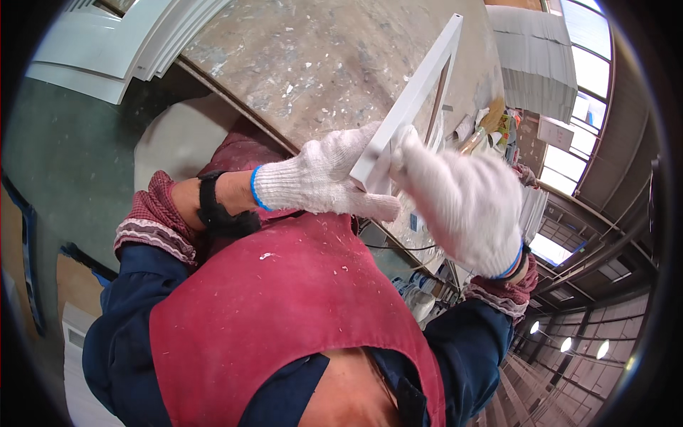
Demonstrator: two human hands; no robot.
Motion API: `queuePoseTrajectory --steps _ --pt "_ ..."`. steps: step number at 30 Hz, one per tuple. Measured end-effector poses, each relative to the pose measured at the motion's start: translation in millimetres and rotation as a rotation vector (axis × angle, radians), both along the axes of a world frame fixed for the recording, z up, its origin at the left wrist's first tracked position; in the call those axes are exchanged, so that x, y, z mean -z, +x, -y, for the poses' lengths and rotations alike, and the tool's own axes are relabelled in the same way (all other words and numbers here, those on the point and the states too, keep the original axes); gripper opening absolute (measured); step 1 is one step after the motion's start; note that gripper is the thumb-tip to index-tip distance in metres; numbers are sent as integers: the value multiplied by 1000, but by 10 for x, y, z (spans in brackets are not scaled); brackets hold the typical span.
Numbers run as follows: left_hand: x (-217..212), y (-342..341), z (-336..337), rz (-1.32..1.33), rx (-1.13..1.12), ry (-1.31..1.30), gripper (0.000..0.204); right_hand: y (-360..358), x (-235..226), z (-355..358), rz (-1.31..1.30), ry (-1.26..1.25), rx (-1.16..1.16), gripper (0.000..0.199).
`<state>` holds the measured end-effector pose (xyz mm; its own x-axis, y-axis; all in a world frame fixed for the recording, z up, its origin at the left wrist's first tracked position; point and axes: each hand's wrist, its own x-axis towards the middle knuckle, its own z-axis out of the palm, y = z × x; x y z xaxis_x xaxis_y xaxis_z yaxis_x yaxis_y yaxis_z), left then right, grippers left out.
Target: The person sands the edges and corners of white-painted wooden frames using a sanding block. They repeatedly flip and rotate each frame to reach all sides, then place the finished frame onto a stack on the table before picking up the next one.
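I see a colourful green, yellow and red packet (pixel 506 130) at the far right end of the workbench, a small blue label (pixel 413 222) on clear wrapping just under the bench edge, a pale square sign (pixel 556 133) farther right by the windows.

One head camera looks steeply down, close over the worktable (pixel 320 64).

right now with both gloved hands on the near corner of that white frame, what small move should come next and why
Probably lower the white frame flat onto the paint-spattered table. The left hand and right hand both grip only its near corner, so most of the frame appears to tilt up over the table unsupported.
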<state>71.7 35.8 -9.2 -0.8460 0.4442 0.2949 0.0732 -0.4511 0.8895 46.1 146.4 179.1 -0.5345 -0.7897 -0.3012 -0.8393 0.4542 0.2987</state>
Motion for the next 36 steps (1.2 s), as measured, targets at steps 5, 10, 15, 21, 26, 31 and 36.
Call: queuePoseTrajectory --steps 5,10,15,21,26,31,36 --pt "35 12 -34 120 147 175 77 270 29 14 323 79 -139 38" --pt "-15 7 -27 -35 29 -16 76 134 -98 -149 111 -261 66 41" --pt "-115 -24 -59 111 156 137 70 -202 -223 -81 67 -96 164 24" --pt "-219 -26 -125 -141 212 8 67 -110 -433 242 90 263 77 18" --pt "-150 -11 -306 -262 -12 92 84 -15 -595 579 339 586 8 16" --pt "-130 -79 -309 -165 73 126 79 -4 -704 589 481 604 12 15" --pt "-223 -78 -164 -168 21 6 75 -135 -592 3 151 -153 89 32"
